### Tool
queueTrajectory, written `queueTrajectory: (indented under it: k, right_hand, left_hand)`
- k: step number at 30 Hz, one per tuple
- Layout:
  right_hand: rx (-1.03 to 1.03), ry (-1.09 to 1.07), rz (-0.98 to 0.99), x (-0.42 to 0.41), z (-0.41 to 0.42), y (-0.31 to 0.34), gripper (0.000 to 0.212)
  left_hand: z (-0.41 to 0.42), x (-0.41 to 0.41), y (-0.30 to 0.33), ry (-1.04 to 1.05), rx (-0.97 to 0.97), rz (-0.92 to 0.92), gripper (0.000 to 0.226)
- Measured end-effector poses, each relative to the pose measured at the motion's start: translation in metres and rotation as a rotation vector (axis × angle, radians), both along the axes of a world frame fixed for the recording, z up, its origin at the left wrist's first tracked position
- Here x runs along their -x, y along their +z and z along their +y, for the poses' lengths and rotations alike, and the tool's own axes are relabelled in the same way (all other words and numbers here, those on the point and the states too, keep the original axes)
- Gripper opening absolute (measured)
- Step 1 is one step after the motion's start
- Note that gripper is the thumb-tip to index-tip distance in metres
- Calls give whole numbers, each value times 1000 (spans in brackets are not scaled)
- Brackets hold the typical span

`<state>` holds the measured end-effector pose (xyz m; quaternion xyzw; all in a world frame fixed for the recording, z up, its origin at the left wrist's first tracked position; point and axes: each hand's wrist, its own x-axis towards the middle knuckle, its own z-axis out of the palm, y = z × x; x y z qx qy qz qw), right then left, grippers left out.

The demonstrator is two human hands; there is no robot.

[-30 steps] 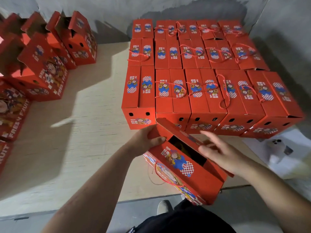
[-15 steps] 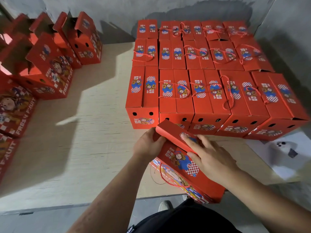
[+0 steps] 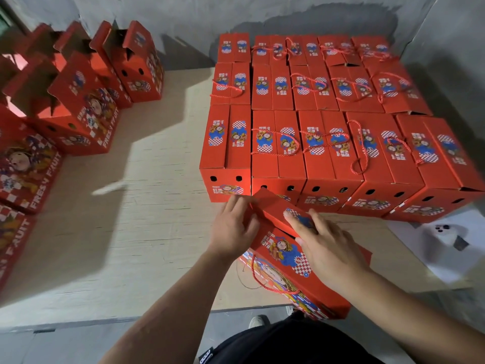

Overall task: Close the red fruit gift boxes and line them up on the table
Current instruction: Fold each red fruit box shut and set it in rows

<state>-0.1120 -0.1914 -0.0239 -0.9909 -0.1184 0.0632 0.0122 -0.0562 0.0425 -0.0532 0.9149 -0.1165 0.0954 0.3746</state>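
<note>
Nearest the camera, a red box (image 3: 294, 269) lay tilted at the desk's (image 3: 147, 232) near edge, partly overhanging it, with a red cord handle (image 3: 265, 282) looped down its printed side. Its top flap (image 3: 278, 214) stood slightly raised at the far end, not quite flat. The right hand (image 3: 328, 245) lay on top of the box with straight, spread fingers (image 3: 296, 222) pressing the flap down, gripping nothing. The left hand (image 3: 233, 227) held the box's left end, its fingers curled over the corner of the flap. Below the arms, a dark garment and a light shoe (image 3: 258, 321) on the grey floor showed past the desk edge.

Just beyond the hands, touching or nearly touching the flap's far corner, stood the front row (image 3: 328, 153) of closed boxes, five side by side, lids flat, several with cord handles lying across their tops. Two more rows (image 3: 309, 82) of closed boxes sat packed behind it, reaching back to the grey wall; one or two lids at the right rear looked slightly sprung.

To the right of the block, a white sheet (image 3: 446, 248) lay on the desk with a small pale object on it, too blurred to identify.

On the left side of the desk, well apart from the block, open boxes (image 3: 86, 111) stood in a line running away from the camera, flaps up, "FRESH FRUIT" printed on their sides.
</note>
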Motion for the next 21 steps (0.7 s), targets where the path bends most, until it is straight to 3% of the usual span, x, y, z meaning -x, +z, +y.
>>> queueTrajectory:
  k: [5, 8, 11, 15, 21]
  right_hand:
    - [-98, -18, 7, 2, -1, 2, 60]
    - [-65, -12, -12, 4, 1, 0, 62]
    - [-56, 1, 4, -3, -3, 2, 65]
    - [-52, -35, 8, -3, -2, 0, 67]
    - [-37, -21, -21, 0, 4, -3, 65]
  left_hand:
    - [4, -6, -4, -6, 53, 29, 15]
    - [8, -14, 6, 23, 81, 166, 12]
    - [13, -34, 21, -1, -121, 239, 22]
    - [14, -45, 32, -135, -456, 22, 29]
    - [23, -44, 36, -335, -533, -313, 15]
